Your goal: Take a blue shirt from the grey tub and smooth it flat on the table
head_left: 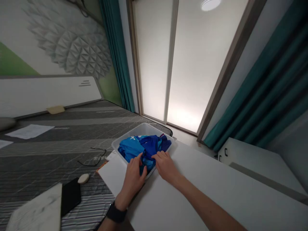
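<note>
A white plastic bin (141, 130) stands at the far end of a white table (192, 199) and holds blue clothes (144, 147). My left hand (133, 175) reaches in at the bin's near edge, its fingers closed on a fold of the blue cloth. My right hand (166, 165) lies just to its right, fingers curled and pinching the same darker blue cloth at the bin's rim. A dark watch (116, 213) sits on my left wrist.
A bed with a grey striped cover (48, 150) lies to the left, with papers (30, 131), eyeglasses (92, 158), a black phone (69, 195) and a small white oval object (83, 178) on it. Frosted sliding doors (173, 64) and teal curtains (264, 93) stand behind. A white cabinet (250, 157) is at right.
</note>
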### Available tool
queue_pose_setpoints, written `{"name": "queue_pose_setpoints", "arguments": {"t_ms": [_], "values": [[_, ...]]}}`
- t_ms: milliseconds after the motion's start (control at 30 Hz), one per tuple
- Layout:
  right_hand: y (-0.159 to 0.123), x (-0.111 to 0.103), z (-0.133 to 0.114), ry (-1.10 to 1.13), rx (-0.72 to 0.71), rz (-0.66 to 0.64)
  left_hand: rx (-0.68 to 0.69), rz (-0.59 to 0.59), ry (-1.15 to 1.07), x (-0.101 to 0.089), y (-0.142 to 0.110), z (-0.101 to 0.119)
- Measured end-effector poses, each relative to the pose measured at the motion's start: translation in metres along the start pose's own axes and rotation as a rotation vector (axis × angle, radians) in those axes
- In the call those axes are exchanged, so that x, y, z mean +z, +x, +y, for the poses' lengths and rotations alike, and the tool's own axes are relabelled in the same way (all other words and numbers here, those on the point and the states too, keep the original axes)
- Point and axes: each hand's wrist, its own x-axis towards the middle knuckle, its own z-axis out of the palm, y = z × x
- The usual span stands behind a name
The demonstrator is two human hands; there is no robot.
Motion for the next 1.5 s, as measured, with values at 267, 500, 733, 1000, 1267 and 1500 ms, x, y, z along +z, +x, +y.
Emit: {"name": "queue_pose_setpoints", "arguments": {"t_ms": [267,500,733,1000,1267,1500], "values": [[-0.048,-0.027,0.023,0.149,0.030,0.163,0.018,-0.034,0.041,-0.001,0.004,0.002],[-0.060,-0.049,0.058,0.255,0.246,0.347,0.028,-0.057,0.049,-0.001,0.002,0.001],[-0.044,-0.033,0.060,0.064,0.235,0.129,0.041,-0.061,0.060,-0.002,0.002,0.001],[0.020,-0.019,0.006,-0.022,-0.017,-0.008,0.026,0.059,-0.017,0.002,0.000,-0.001],[0.059,0.009,-0.022,-0.112,-0.044,-0.017,0.007,0.120,-0.061,0.006,-0.004,-0.003],[0.051,0.007,-0.013,-0.102,-0.040,0.045,-0.011,0.111,-0.087,0.007,-0.005,-0.006]]}}
